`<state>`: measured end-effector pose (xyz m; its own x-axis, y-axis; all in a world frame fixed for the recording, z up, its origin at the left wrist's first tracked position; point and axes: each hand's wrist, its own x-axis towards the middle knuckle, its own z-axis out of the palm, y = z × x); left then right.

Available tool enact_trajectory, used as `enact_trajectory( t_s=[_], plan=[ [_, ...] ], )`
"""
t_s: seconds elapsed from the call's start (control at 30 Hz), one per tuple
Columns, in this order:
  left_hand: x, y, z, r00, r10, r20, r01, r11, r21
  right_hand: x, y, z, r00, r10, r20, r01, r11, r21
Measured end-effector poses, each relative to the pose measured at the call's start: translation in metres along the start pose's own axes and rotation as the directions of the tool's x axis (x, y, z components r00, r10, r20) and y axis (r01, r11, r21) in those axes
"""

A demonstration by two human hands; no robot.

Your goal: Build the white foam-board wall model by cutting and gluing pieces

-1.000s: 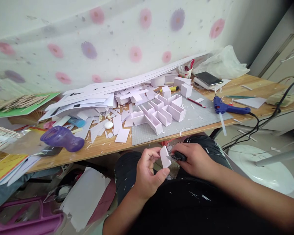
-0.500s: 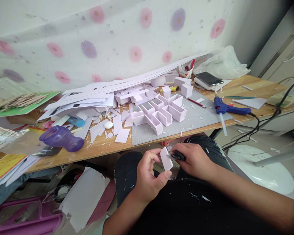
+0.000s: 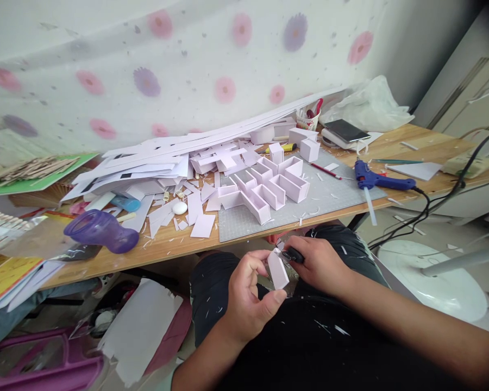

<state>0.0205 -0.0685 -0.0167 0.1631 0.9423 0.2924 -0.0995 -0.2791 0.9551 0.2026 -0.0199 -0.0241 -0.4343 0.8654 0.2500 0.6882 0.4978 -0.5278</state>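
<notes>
Over my lap, my left hand [image 3: 250, 298] grips a small white foam-board piece [image 3: 277, 270] between thumb and fingers. My right hand [image 3: 320, 266] is closed round a black-handled craft knife [image 3: 294, 254], its blade at the upper end of the piece. Part of the blade is hard to make out. Beyond both hands, a white foam-board model [image 3: 264, 187] of joined open-topped compartments stands on the grey cutting mat [image 3: 240, 231].
A blue glue gun [image 3: 383, 179] lies right of the model, its cable trailing off the table [image 3: 179, 250]. Left are foam-board scraps [image 3: 204, 225], a white egg-shaped object [image 3: 180, 208] and a purple vessel [image 3: 101, 231]. A yellow cutter [image 3: 287, 147] and red pencil [image 3: 326, 171] lie behind.
The knife has shifted slightly up and left along the piece, toward its upper end. The piece has turned a little in my left hand. Things on the table stay put.
</notes>
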Motion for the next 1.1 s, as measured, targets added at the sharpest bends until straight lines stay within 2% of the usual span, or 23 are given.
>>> enact_trajectory(
  t_s=[0.2,0.33,0.53,0.6,0.7,0.77,0.87,0.93,1.0,1.1],
  plan=[
    [-0.001,-0.001,0.0,1.0,0.016,0.023,-0.016,1.0,-0.004,0.003,0.001,0.002,0.999,0.03,0.032,-0.03,0.999,-0.012],
    [-0.003,0.001,0.0,0.994,0.074,0.075,-0.078,0.995,0.054,0.004,0.006,0.007,0.995,0.09,0.042,-0.091,0.996,0.013],
    [-0.002,-0.001,-0.003,0.989,0.144,0.013,-0.143,0.951,0.275,0.006,0.009,0.009,0.988,0.153,0.031,-0.156,0.944,0.291],
    [-0.001,-0.004,-0.004,0.986,0.164,-0.011,-0.147,0.913,0.381,0.006,0.004,0.005,0.987,0.15,0.059,-0.16,0.871,0.464],
    [0.001,-0.006,-0.006,0.977,0.212,-0.035,-0.163,0.836,0.523,0.004,-0.004,-0.001,0.971,0.124,0.204,-0.236,0.633,0.737],
    [0.003,-0.006,-0.007,0.965,0.26,-0.043,-0.183,0.779,0.6,0.003,-0.007,-0.003,0.955,0.099,0.279,-0.292,0.473,0.832],
    [0.005,-0.005,-0.008,0.942,0.334,-0.038,-0.214,0.685,0.696,0.003,-0.009,-0.005,0.948,0.096,0.303,-0.317,0.361,0.877],
    [0.005,-0.005,-0.009,0.93,0.366,-0.026,-0.23,0.636,0.737,0.003,-0.009,-0.006,0.946,0.089,0.312,-0.322,0.35,0.879],
    [0.005,-0.006,-0.009,0.928,0.373,-0.015,-0.239,0.625,0.743,0.003,-0.009,-0.007,0.945,0.071,0.32,-0.323,0.374,0.87],
    [0.004,-0.007,-0.009,0.948,0.317,-0.025,-0.225,0.726,0.649,0.002,-0.009,-0.008,0.953,0.071,0.295,-0.293,0.472,0.832]
  ],
)
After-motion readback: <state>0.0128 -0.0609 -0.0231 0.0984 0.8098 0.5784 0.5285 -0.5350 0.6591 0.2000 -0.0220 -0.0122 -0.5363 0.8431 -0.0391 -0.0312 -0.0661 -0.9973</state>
